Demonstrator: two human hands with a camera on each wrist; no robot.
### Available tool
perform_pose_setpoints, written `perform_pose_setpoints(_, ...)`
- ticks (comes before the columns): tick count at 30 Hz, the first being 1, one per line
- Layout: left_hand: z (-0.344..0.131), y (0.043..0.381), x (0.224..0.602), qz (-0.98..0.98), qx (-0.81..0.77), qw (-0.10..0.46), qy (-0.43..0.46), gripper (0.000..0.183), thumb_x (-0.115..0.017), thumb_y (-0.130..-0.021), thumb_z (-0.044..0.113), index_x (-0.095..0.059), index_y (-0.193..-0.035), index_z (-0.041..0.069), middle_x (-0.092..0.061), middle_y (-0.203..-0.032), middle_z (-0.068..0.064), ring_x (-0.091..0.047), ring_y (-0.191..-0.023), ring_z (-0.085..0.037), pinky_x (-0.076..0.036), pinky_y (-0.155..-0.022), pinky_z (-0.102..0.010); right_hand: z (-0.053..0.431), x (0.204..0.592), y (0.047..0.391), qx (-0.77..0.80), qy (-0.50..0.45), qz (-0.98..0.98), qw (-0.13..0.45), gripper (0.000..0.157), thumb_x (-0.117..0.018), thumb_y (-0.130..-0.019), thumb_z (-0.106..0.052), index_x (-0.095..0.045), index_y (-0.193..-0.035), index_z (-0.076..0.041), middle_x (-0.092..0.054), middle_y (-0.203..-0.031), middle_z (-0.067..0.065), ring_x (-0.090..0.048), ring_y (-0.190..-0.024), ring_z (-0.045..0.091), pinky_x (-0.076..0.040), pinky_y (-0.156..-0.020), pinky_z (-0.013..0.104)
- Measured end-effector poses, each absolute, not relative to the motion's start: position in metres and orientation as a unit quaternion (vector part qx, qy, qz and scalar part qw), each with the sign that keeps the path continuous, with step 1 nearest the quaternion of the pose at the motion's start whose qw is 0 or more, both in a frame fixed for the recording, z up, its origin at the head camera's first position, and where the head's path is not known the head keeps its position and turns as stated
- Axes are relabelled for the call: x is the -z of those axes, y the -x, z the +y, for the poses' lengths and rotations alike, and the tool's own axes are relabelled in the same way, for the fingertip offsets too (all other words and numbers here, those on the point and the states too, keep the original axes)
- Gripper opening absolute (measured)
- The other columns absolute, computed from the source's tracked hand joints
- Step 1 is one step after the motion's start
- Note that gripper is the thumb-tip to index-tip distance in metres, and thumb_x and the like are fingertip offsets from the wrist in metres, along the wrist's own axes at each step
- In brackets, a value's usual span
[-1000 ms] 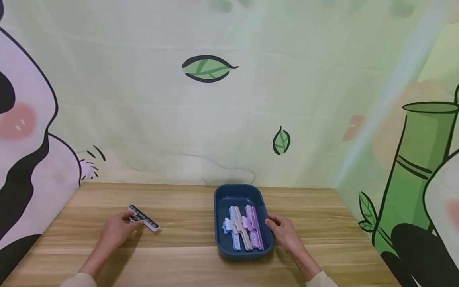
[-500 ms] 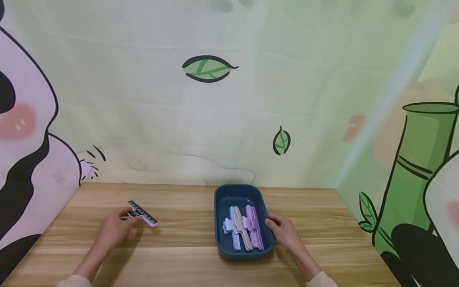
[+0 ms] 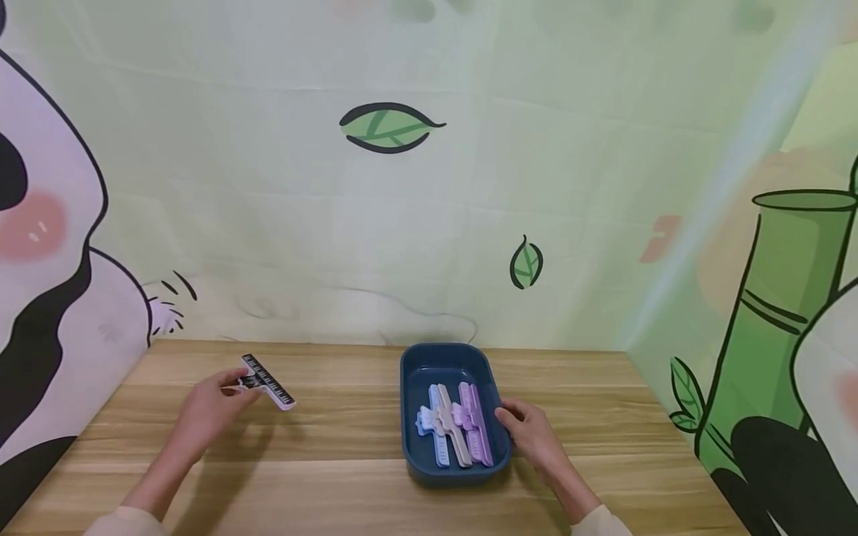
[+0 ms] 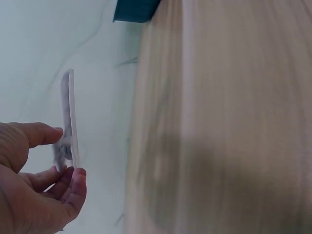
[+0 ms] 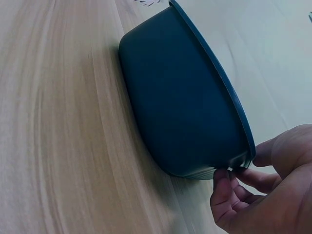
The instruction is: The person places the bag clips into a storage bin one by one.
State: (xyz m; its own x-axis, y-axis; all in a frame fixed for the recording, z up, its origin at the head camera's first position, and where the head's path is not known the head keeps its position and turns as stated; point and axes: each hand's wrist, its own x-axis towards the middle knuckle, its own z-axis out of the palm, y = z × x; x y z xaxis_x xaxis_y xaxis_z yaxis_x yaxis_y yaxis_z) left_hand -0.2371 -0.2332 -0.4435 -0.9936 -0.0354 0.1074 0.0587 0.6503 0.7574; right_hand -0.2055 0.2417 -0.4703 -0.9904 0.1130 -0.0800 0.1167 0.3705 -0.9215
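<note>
My left hand [image 3: 214,409] pinches a white clip [image 3: 268,383] with a black piano-key pattern, held above the table on the left. In the left wrist view the clip [image 4: 69,117] shows edge-on, its handle between thumb and fingers. On the right, my right hand [image 3: 532,432] grips the right rim of a dark blue plastic basin [image 3: 450,357]. Its thumb lies at the rim and its fingers curl under it, as the right wrist view of the basin [image 5: 180,97] shows. Inside the basin lie a blue clip [image 3: 439,447], a grey clip [image 3: 456,432] and purple clips [image 3: 476,424], side by side.
The wooden table [image 3: 335,447] runs back to a pale green cloth backdrop [image 3: 268,186] printed with leaves, pandas and bamboo. A shadow of the left hand and forearm falls on the table below them.
My left hand has lifted the piano-key clip off the table, moving it up and slightly back. The right hand and the basin have stayed where they were.
</note>
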Motion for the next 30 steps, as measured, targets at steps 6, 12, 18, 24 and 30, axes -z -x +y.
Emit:
perform_pose_setpoints(6,-0.23,0.235,0.426,-0.906,0.419,0.054,0.014,0.065,-0.072,-0.098,0.03,-0.051,-0.143,-0.012,-0.066,-0.12,-0.033,-0.065,-0.104,-0.039,-0.052,-0.072,-0.034,0.241,0.47,0.205,0.562,-0.066,0.825,0.0,0.035,-0.055,-0.107,-0.01,-0.06,-0.135,0.01,-0.065,-0.126,0.025,-0.065,-0.106,0.032,-0.057,-0.09,0.046)
perform_pose_setpoints(12,-0.226,0.234,0.409,-0.906,0.416,0.064,0.027,0.064,-0.072,-0.098,0.032,-0.053,-0.143,-0.01,-0.07,-0.111,-0.027,-0.066,-0.096,-0.033,-0.05,-0.067,-0.034,0.24,0.47,0.205,0.565,-0.064,0.823,-0.003,0.034,-0.055,-0.107,-0.008,-0.06,-0.134,0.011,-0.065,-0.125,0.025,-0.066,-0.106,0.032,-0.057,-0.09,0.046)
perform_pose_setpoints(18,-0.223,0.233,0.393,-0.909,0.41,0.067,0.033,0.064,-0.07,-0.099,0.034,-0.053,-0.144,-0.009,-0.069,-0.11,-0.025,-0.064,-0.093,-0.031,-0.048,-0.066,-0.034,0.24,0.469,0.205,0.561,-0.064,0.825,0.0,0.035,-0.054,-0.107,-0.009,-0.06,-0.135,0.011,-0.065,-0.126,0.025,-0.066,-0.106,0.032,-0.057,-0.09,0.046)
perform_pose_setpoints(24,-0.221,0.229,0.379,-0.91,0.406,0.074,0.039,0.065,-0.069,-0.099,0.035,-0.051,-0.145,-0.008,-0.069,-0.11,-0.023,-0.064,-0.096,-0.032,-0.048,-0.07,-0.035,0.241,0.469,0.205,0.556,-0.067,0.829,0.003,0.035,-0.054,-0.107,-0.01,-0.06,-0.135,0.01,-0.065,-0.127,0.025,-0.065,-0.107,0.032,-0.056,-0.091,0.046)
perform_pose_setpoints(30,-0.223,0.229,0.365,-0.909,0.405,0.082,0.049,0.067,-0.069,-0.1,0.036,-0.049,-0.146,-0.009,-0.068,-0.113,-0.024,-0.063,-0.1,-0.033,-0.049,-0.068,-0.032,0.241,0.47,0.205,0.561,-0.066,0.825,-0.002,0.034,-0.055,-0.107,-0.009,-0.061,-0.134,0.011,-0.066,-0.125,0.025,-0.065,-0.106,0.031,-0.057,-0.089,0.045)
